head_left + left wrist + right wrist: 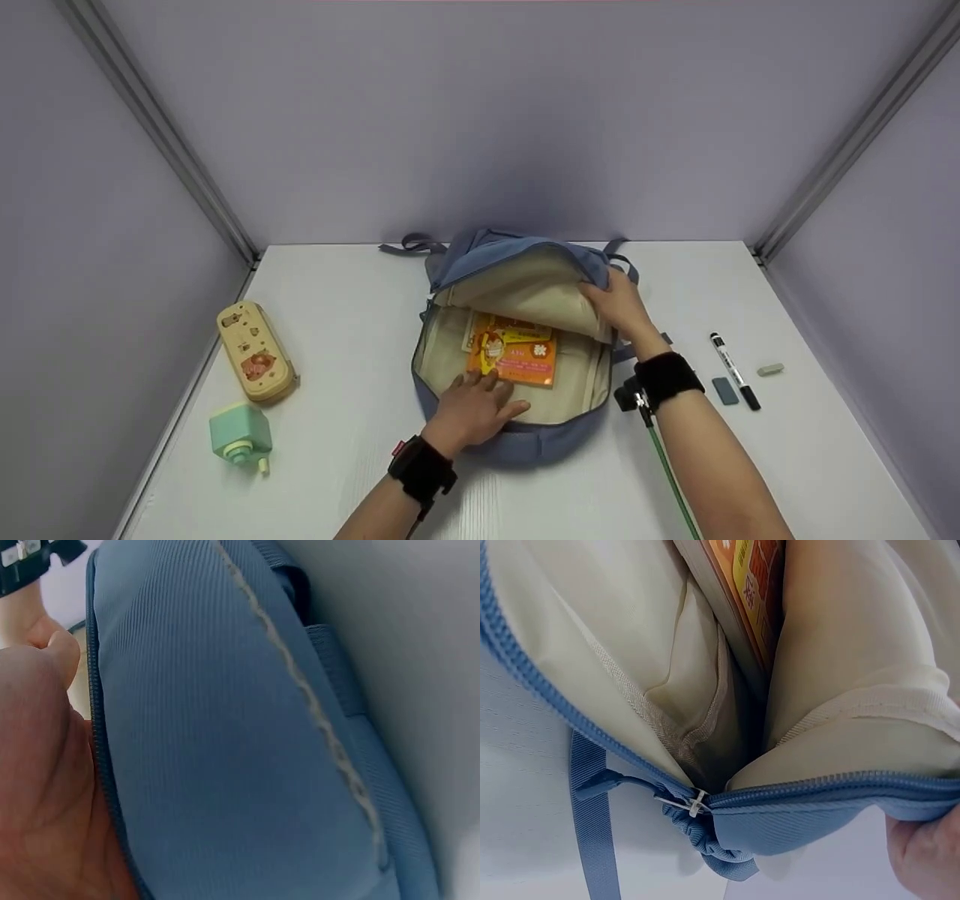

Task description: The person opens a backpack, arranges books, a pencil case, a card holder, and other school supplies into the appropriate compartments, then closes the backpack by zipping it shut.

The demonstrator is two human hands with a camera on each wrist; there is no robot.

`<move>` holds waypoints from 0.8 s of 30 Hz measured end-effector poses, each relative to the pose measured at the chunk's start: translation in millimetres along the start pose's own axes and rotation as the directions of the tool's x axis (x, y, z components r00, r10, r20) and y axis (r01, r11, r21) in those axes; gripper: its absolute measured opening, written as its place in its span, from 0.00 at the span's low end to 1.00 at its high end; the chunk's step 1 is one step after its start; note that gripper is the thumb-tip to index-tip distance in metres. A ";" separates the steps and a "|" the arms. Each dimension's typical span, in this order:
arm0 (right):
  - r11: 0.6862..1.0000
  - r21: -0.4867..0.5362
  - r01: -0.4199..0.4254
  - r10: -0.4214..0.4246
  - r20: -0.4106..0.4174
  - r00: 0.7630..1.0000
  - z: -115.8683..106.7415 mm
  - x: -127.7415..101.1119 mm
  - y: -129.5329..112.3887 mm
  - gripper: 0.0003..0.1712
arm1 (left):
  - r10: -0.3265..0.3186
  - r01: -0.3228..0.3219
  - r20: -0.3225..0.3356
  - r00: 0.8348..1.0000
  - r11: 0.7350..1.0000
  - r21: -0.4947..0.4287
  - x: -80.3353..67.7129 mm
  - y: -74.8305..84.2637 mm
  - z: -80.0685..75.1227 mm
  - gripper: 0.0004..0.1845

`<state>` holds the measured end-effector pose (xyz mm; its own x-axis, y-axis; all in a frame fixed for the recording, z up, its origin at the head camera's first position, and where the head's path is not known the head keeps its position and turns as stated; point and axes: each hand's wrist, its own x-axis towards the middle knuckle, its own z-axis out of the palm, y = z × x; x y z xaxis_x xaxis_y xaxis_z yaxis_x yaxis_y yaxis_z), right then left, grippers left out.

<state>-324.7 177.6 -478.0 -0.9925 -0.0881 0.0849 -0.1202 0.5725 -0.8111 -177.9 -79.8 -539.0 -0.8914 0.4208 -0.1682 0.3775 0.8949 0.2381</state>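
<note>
A blue backpack (540, 448) lies unzipped on the white table, its beige lining (574, 382) showing. Inside are orange and yellow books (525, 364), partly covered by the raised flap (517, 251). My right hand (621, 309) pinches that flap's edge at the right and holds it up; in the right wrist view its thumb (926, 851) presses on the blue fabric beside the zipper. My left hand (472, 411) reaches over the bag's near edge, fingers spread toward the orange book's lower edge. In the left wrist view the left palm (45, 787) lies along the zipper edge.
To the left are a yellow pencil case (255, 352) and a mint-green pencil sharpener (240, 433). On the right lie a black-and-white marker (735, 370), a dark blue-grey block (725, 391) and a small pale green piece (770, 370). Grey walls enclose the table's back and sides.
</note>
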 end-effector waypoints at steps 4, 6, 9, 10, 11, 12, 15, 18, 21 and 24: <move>1.000 0.005 0.007 -0.007 0.003 1.000 -0.1 -1.1 -1.5 0.18 | -0.015 0.015 0.014 1.000 1.000 -0.003 7.0 2.4 -4.3 0.39; 1.000 0.004 0.007 -0.007 0.003 1.000 -0.3 -1.5 -1.8 0.18 | -0.019 0.019 0.022 1.000 1.000 -0.001 10.9 3.2 -5.9 0.39; 1.000 -0.008 0.015 -0.015 0.005 1.000 -0.5 -2.2 -1.0 0.17 | -0.027 0.028 0.045 0.999 1.000 -0.004 17.0 3.3 -8.0 0.39; 1.000 -0.011 0.017 -0.017 0.007 1.000 -0.5 -2.6 -0.7 0.16 | -0.032 0.033 0.056 0.998 0.999 -0.008 19.1 3.1 -8.6 0.39; 1.000 -0.016 0.018 -0.018 0.007 1.000 -0.4 -2.9 -0.3 0.16 | -0.037 0.038 0.065 0.997 0.999 -0.012 21.1 2.8 -9.2 0.39; 1.000 -0.018 0.020 -0.019 0.008 1.000 -0.1 -3.1 0.2 0.15 | -0.042 0.043 0.073 0.996 0.999 -0.017 22.8 2.3 -9.6 0.39; 1.000 -0.009 0.025 -0.025 0.006 1.000 0.8 -3.8 1.5 0.15 | -0.038 0.040 0.069 0.997 0.999 -0.034 25.3 0.6 -9.6 0.38; 1.000 0.002 0.027 -0.027 0.002 1.000 1.4 -4.6 2.9 0.14 | -0.016 0.017 0.032 0.999 0.999 -0.035 22.5 -0.1 -11.2 0.38; 0.999 -0.005 0.046 -0.046 -0.003 0.999 1.0 -5.7 4.0 0.14 | 0.015 -0.016 -0.036 0.999 1.000 -0.012 15.6 0.8 -17.7 0.36; 0.997 -0.020 0.080 -0.080 -0.014 0.997 1.1 -6.6 3.5 0.13 | 0.067 -0.062 -0.159 0.985 0.997 0.036 8.0 1.4 -29.5 0.32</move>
<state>-318.5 179.3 -482.0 -0.9799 -0.1219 0.1577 -0.1993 0.5801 -0.7898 -191.9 -79.6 -511.8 -0.8925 0.4511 0.0020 0.4411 0.8717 0.2138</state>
